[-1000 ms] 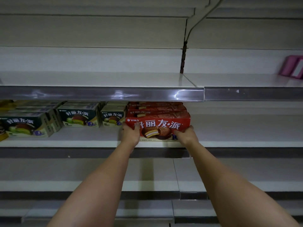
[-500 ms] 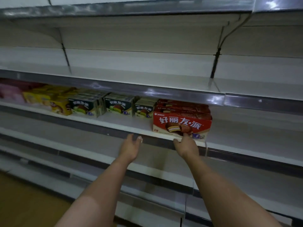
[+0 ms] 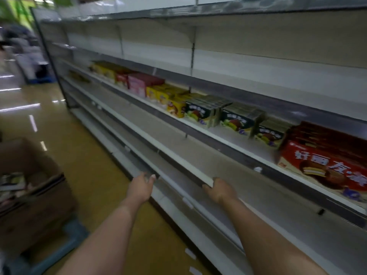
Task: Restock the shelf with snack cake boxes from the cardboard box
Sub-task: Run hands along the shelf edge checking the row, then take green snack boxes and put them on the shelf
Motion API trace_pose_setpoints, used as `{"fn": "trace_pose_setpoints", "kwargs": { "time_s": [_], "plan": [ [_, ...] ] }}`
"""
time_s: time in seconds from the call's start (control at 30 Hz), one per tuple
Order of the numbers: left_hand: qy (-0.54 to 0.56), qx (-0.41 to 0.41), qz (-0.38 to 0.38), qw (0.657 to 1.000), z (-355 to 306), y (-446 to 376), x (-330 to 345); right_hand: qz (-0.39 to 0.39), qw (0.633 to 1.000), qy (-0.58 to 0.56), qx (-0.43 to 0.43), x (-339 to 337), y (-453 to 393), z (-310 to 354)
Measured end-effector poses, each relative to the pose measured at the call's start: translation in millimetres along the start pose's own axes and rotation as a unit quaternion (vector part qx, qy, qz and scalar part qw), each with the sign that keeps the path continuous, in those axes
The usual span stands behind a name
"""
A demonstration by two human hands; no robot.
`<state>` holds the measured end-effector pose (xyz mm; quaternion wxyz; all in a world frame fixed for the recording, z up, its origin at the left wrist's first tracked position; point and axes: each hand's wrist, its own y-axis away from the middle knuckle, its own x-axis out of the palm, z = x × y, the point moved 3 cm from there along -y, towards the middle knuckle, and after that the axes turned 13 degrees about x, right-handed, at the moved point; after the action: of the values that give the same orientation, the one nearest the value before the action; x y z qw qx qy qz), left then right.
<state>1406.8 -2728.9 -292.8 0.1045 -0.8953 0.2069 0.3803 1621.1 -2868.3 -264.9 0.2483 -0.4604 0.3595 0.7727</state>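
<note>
Since a moment ago both hands have dropped away from the red snack cake boxes (image 3: 325, 161), and the view has swung left along the aisle. The left hand (image 3: 140, 188) hangs empty, fingers relaxed and apart; the right hand (image 3: 219, 190) is loosely curled and holds nothing, just before a lower shelf edge (image 3: 178, 167). The brown cardboard box (image 3: 29, 195) waits low on the left, blurred contents inside. Glossy red cartons sit stacked on the smooth white shelf beside green ones (image 3: 200, 112); bare shelving suggests more restocking ahead.
</note>
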Motion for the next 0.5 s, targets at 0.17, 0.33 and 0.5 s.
{"fn": "trace_pose_setpoints", "kwargs": {
  "time_s": [0.17, 0.33, 0.5],
  "plan": [
    [-0.048, -0.062, -0.03, 0.996, 86.0, 7.7, -65.0, 0.056, 0.995, 0.059, -0.062, 47.7, 8.9, 97.7],
    [-0.081, -0.153, -0.04, 0.984, 165.6, 21.7, -127.4, 0.079, 0.984, 0.082, -0.135, 95.4, 28.2, 197.6],
    [-0.09, -0.203, -0.062, 0.973, 227.3, 42.1, -175.6, 0.099, 0.972, 0.111, -0.184, 139.5, 50.3, 279.9]
  ]
}}
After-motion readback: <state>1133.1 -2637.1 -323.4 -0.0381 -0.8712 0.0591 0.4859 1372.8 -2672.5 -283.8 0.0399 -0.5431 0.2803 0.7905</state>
